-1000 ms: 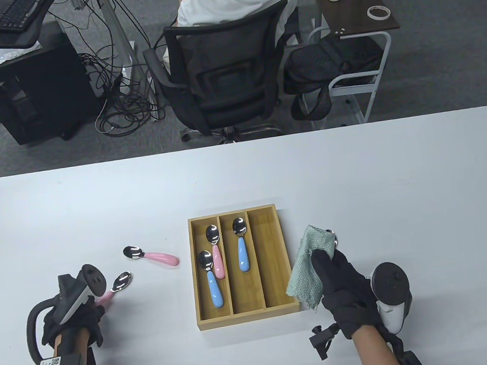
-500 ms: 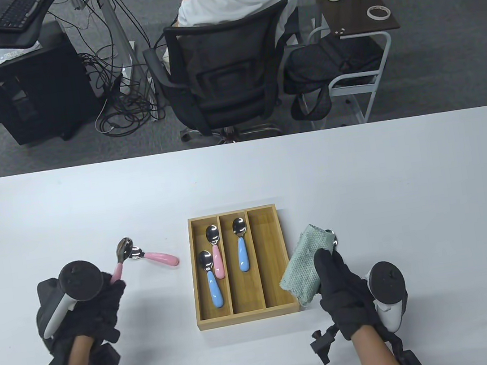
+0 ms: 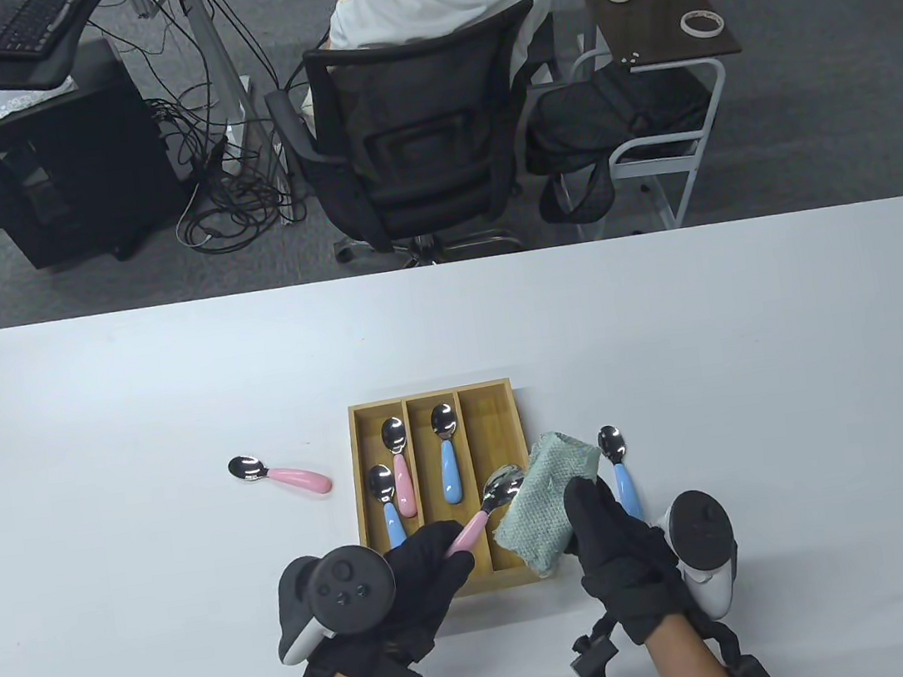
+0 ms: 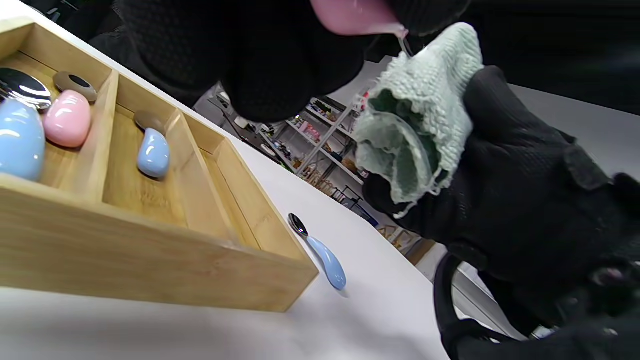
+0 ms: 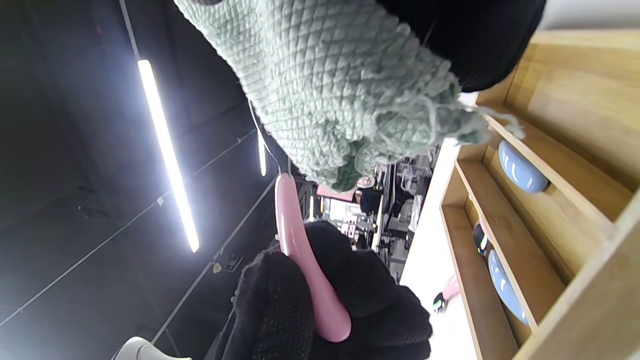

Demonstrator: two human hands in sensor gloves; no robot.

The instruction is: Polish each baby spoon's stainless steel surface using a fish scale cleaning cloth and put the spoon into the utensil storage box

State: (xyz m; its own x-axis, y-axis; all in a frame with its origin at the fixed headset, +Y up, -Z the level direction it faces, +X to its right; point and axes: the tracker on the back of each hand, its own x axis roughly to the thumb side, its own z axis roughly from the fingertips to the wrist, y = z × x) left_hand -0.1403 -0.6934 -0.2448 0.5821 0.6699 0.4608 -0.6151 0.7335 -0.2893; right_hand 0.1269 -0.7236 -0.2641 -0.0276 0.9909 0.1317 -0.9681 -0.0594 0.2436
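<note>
Spoon bowl apparently points up-right into cloth.

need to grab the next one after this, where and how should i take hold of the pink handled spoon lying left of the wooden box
Grip the pink-handled steel spoon by its fat pink handle, not the polished bowl. It lies flat on the white table, bowl toward the far left and handle toward the wooden utensil box, with bare table around it. Coming from above, pinching across the handle's sides, looks easiest.

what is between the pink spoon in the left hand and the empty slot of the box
Nothing visible blocks it. The left hand holds the pink spoon over the box's empty right compartment. Only the cloth in the right hand sits at its bowl, overhanging that compartment's near right corner.
</note>
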